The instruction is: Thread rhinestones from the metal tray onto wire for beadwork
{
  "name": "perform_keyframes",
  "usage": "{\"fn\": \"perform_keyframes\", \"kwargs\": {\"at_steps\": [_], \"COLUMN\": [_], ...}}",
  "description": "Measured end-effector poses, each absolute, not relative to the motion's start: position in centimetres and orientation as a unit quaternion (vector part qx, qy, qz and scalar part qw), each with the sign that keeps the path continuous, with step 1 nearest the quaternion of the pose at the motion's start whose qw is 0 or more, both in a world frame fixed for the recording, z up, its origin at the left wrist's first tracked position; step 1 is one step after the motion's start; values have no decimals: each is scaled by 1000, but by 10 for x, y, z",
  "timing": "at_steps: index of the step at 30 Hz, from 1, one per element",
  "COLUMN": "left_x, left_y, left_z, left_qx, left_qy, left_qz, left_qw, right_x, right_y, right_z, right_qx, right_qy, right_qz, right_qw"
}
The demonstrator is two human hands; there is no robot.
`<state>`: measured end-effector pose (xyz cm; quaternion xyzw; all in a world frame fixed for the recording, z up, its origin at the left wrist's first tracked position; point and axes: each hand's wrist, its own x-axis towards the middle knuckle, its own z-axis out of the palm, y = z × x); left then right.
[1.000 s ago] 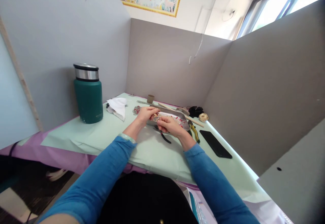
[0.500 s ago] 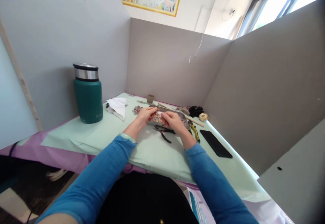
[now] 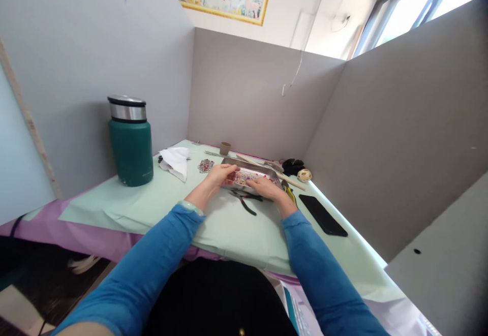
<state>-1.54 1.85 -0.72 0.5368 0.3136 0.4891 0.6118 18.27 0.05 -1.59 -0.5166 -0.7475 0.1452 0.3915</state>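
Black pliers (image 3: 249, 208) lie before the tray (image 3: 252, 166); whether hands (image 3: 218, 175) (image 3: 267, 188) grip anything is unclear.

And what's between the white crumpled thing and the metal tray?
In the head view, a red-and-silver cluster lies between the white thing and the metal tray.

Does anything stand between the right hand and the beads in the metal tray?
Nothing visible does: the right hand has its fingertips right at the beads, inside the rim of the metal tray. The pliers lie on its near side.
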Motion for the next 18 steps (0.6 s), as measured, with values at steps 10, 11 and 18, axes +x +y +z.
{"fn": "perform_keyframes", "kwargs": {"at_steps": [10,11,18], "left_x": [-14,-13,-10], "left_y": [21,19,4], "left_z": [-9,-8,2], "left_qx": [545,550,583], "left_qy": [309,312,330], "left_qz": [459,450,405], "left_qw": [630,630,622], "right_x": [184,186,203], "right_y": [3,5,15], "right_z": [-10,-10,0], "right_qx": [-604,-612,-478], "right_qy": [-706,-678,-347], "right_qz": [113,139,576], "right_qw": [352,382,564]}}
